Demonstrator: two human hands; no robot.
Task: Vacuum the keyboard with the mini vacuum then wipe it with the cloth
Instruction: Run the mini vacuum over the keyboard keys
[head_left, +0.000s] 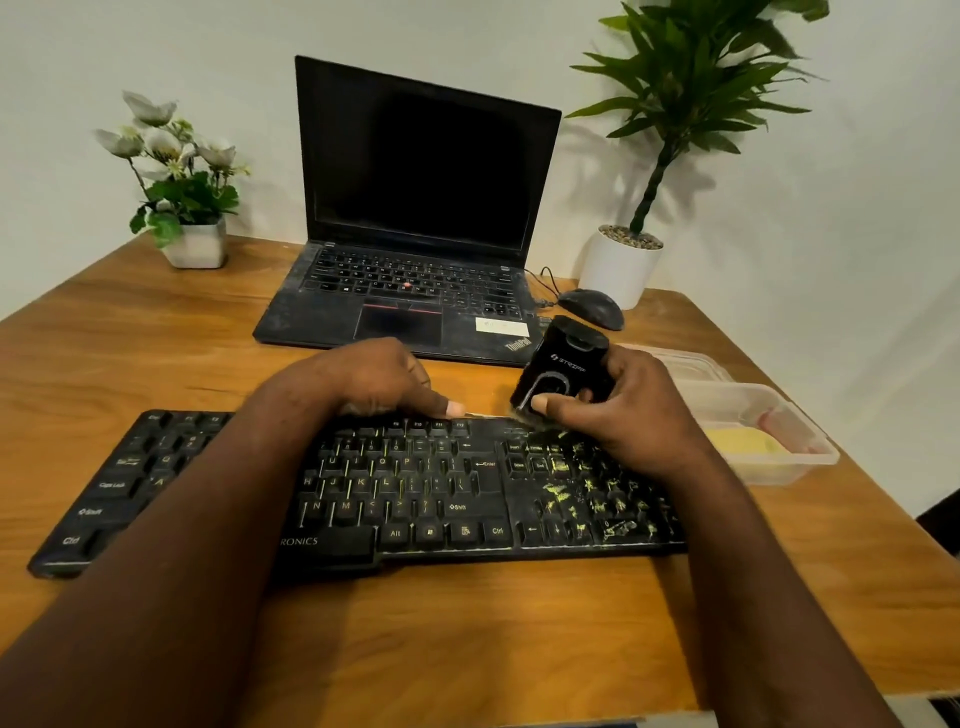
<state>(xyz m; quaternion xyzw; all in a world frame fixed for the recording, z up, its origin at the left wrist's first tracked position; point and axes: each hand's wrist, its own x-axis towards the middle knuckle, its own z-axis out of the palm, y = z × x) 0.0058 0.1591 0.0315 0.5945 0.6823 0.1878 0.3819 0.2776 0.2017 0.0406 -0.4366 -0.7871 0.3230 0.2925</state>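
The mini vacuum is gripped in the right hand, fingers wrapped round its black body and the thumb laid across its front. Its nozzle end is set on the far right part of the keyboard, just beyond the key cluster right of Enter. The keyboard is laid on the desk with its long axis running left to right. Yellow-green debris is scattered nearer than the nozzle and to its right, over the arrow and number keys, so a pull toward the near edge is judged to be called for (the right hand is the closer one). The left hand is rested on the keyboard's far edge; whether its bent fingers hook that edge cannot be told. A yellow item, possibly the cloth, lies in a clear container at the right.
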